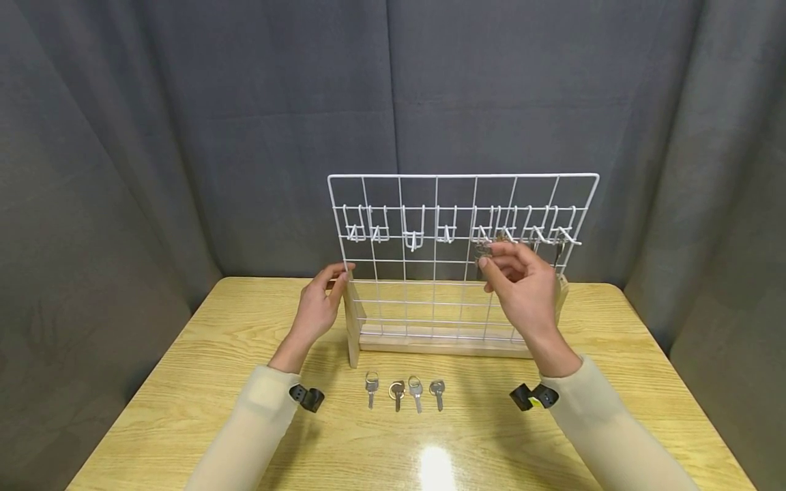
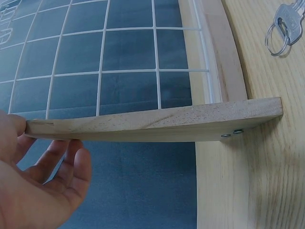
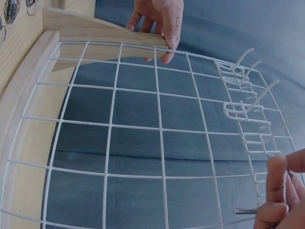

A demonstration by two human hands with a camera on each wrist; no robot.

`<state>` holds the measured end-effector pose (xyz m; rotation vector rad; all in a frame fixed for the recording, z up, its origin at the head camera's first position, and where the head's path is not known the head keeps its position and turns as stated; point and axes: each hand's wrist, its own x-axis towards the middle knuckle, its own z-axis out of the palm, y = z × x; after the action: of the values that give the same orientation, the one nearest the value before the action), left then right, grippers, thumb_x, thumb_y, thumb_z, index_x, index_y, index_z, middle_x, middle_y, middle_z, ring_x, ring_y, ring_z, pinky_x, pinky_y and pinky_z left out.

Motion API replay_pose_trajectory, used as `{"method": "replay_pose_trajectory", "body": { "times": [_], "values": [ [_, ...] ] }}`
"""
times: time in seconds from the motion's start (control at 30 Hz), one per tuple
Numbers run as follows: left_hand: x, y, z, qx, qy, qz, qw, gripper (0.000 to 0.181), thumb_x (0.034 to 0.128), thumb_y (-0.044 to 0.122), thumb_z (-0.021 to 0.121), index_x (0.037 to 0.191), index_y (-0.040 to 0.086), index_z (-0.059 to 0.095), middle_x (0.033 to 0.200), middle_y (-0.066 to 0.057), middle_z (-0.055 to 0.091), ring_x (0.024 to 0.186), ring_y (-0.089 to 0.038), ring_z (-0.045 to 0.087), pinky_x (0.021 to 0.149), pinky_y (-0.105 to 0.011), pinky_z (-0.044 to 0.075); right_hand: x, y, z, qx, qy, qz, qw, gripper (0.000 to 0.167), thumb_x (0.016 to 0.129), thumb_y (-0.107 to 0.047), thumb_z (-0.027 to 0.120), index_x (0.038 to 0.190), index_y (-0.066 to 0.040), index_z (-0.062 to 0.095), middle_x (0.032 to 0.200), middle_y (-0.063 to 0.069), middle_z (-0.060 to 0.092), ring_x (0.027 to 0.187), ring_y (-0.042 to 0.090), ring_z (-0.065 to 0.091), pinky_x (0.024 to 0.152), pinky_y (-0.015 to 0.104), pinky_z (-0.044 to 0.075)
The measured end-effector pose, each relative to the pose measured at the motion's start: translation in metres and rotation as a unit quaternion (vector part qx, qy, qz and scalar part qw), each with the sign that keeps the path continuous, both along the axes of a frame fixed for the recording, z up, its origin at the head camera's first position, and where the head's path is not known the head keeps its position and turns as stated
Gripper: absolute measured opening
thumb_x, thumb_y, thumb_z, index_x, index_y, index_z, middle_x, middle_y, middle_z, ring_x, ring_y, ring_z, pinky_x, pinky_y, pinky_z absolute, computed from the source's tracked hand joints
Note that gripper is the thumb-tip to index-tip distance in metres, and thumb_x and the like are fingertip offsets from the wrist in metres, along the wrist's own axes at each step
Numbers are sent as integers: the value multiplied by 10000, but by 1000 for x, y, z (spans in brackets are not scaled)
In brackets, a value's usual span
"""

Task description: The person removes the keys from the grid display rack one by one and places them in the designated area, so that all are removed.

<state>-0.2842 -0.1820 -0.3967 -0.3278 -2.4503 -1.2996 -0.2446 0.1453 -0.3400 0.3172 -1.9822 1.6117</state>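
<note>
A white wire grid (image 1: pixel 434 260) with several white hooks (image 1: pixel 413 239) stands in a wooden frame. My left hand (image 1: pixel 319 303) grips the top of the frame's left wooden upright (image 2: pixel 157 121), thumb on one side and fingers on the other. At the right part of the hook row, my right hand (image 1: pixel 522 283) pinches a key ring between thumb and forefinger, just below a hook; its key (image 3: pixel 246 211) hangs beneath the fingers. Dark keys (image 1: pixel 559 254) hang from hooks at the far right, partly hidden by that hand.
Several keys with rings lie in a row on the wooden table (image 1: pixel 245 436) in front of the frame, among them a left one (image 1: pixel 371 386) and a right one (image 1: pixel 437 389). A grey curtain (image 1: pixel 276 136) hangs behind the table.
</note>
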Motion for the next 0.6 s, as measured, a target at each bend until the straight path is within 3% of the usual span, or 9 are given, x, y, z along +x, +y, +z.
{"method": "replay_pose_trajectory", "body": {
  "times": [0.27, 0.6],
  "values": [
    [0, 0, -1, 77, -10, 2, 10000, 328, 1071, 292, 470, 1309, 129, 628, 1246, -136, 655, 1135, -323, 635, 988, -477, 511, 6, 1, -2, -46, 142, 96, 9998, 212, 898, -118, 744, 1095, -44, 712, 782, -201, 707, 540, 48, 628, 516, 193, 492],
    [0, 0, 0, 8, -33, -8, 10000, 357, 1074, 313, 460, 1325, 117, 621, 1267, -137, 649, 1151, -339, 634, 983, -501, 512, 13, 3, 0, -225, 256, 239, 9991, 202, 894, -102, 743, 1086, -48, 712, 822, 36, 757, 534, 105, 633, 525, 225, 510]
  ]
}}
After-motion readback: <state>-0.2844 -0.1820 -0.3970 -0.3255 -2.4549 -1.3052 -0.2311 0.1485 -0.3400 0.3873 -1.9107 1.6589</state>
